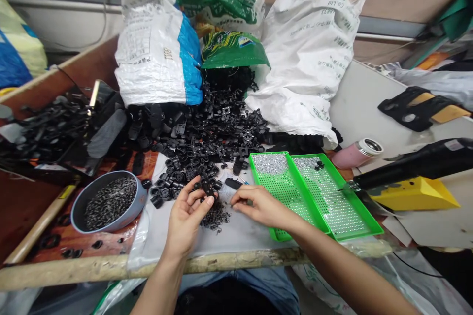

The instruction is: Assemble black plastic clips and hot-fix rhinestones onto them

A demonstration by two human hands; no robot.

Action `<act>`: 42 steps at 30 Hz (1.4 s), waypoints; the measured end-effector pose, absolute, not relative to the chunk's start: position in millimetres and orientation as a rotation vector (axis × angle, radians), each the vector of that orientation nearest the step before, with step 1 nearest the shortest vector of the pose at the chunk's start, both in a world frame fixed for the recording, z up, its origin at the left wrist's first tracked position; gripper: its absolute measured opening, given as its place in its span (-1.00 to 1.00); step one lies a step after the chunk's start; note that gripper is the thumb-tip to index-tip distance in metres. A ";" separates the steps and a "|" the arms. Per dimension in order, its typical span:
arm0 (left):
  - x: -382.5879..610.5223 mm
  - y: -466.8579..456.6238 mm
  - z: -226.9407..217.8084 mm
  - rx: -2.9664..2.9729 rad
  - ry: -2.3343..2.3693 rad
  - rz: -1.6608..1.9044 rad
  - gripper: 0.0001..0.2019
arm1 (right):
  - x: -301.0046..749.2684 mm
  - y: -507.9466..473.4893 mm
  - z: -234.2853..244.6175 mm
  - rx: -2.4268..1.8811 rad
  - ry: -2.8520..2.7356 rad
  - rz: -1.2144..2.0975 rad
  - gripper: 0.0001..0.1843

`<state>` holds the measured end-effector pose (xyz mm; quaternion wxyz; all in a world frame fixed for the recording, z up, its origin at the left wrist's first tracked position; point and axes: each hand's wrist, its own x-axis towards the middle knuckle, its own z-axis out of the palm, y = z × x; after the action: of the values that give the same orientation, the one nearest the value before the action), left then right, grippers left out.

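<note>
My left hand [190,211] is closed around a black plastic part [207,187], held up above the work surface between thumb and fingers. To its right, the fingers of my right hand [254,204] are pinched together; whatever they hold is too small to make out. Below and between both hands lies a heap of tiny dark pieces [215,217] on a whitish sheet [244,241]. Just beyond my right fingers rests a black-handled screwdriver [233,183]. Round black parts [175,177] are piled behind my left hand.
A blue bowl [78,219] of small dark pieces stands left. On the right are two green trays [273,234] with small metal pieces, a pink flask [347,156] and a black power driver [410,163]. White sacks [306,49] and black parts [221,128] fill the back; a hammer [40,226] lies far left.
</note>
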<state>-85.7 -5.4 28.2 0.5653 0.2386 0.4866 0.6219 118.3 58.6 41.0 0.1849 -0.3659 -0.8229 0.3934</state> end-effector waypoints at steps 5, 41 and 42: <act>-78.6 -7.9 31.7 0.568 1.084 1.401 -0.46 | 111.5 51.2 48.6 -0.995 -1.978 1.160 -0.90; -74.3 -21.4 33.1 0.652 1.181 1.320 -0.52 | 115.4 57.3 52.9 -0.957 -2.186 0.947 -0.84; -72.9 -21.6 32.7 0.686 1.192 1.318 -0.55 | 116.3 56.5 58.4 -0.933 -2.098 1.016 -0.85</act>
<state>-72.9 -21.6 32.7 0.5797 0.2936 0.5099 0.5637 116.3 56.5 58.4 0.3101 -0.3532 -0.7945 0.3846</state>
